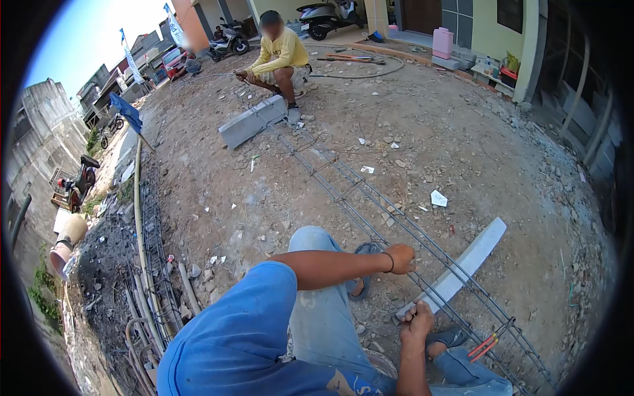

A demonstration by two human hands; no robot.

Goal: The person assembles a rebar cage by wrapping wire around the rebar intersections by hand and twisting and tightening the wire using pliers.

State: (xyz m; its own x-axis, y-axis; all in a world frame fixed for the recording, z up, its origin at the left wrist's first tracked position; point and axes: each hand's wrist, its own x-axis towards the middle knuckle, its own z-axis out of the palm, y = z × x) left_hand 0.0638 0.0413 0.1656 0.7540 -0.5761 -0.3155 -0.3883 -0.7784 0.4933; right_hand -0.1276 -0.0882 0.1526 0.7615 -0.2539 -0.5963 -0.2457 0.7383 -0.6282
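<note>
A long, narrow rebar cage [340, 196] of thin steel bars with cross ties runs diagonally across the ground. My left hand [399, 259], with a dark band at the wrist, is closed over its near-side bar. Lower down, my right hand [416, 321] is closed in a pinch beside the same bar; whatever its fingers hold is too small to make out. Under the cage near my hands lies a pale concrete block [472, 254]. Red-handled pliers [485, 347] rest on the cage close to its near end.
A person in a yellow shirt [282, 53] squats at the far end, beside a concrete beam [254, 121] supporting the cage. Bamboo poles [140, 231] and more rebar [155, 244] lie at left. Broken tile pieces [438, 198] dot the dirt. A pink container [442, 43] stands by the house.
</note>
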